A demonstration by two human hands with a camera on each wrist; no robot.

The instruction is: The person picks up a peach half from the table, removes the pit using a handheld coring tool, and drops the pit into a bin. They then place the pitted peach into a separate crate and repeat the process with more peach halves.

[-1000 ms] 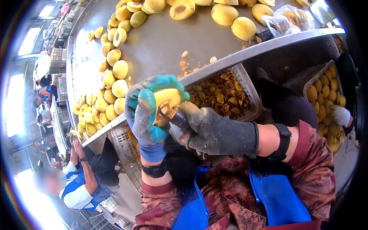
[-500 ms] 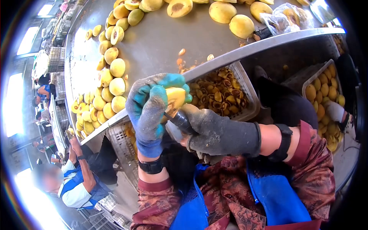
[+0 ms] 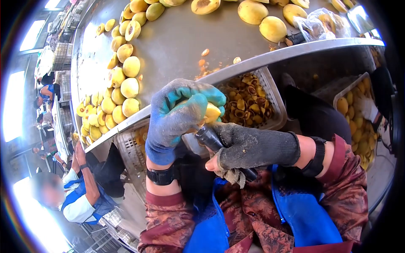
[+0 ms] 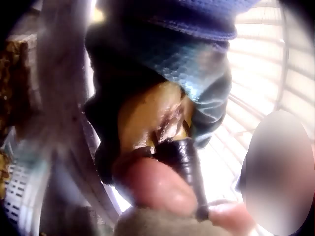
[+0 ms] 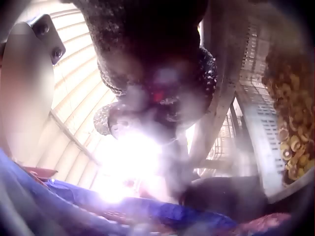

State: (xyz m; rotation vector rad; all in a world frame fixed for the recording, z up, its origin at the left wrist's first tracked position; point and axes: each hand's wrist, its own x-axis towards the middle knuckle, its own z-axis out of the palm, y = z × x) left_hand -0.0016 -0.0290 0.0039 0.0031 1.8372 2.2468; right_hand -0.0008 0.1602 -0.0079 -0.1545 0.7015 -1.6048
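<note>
My left hand [image 3: 179, 111], in a grey and teal glove, grips a yellow peach [image 3: 212, 113]; the fingers cover most of it. In the left wrist view the peach [image 4: 145, 115] shows a torn, brownish hollow beside the tool. Wearing a dark grey glove with a bare thumb tip, my right hand [image 3: 257, 147] holds a black-handled tool [image 3: 209, 138]. Its handle slants down through the fist, and its front end meets the fruit. The blade is hidden. The right wrist view shows mostly the dark glove [image 5: 147, 64] against glare.
Yellow fruit [image 3: 130, 87], some halved, lies along the metal table [image 3: 181, 46]. Below its edge stands a crate [image 3: 276, 99] of pitted scraps. A plastic bag [image 3: 322, 25] lies at the back right. Another gloved hand [image 3: 365, 105] reaches into a fruit crate; a person [image 3: 84, 202] sits at left.
Both hands have shifted slightly right. My left hand has turned, with its fingers now covering more of the peach. The tool's handle slants more steeply, and its far end shows below my right hand.
</note>
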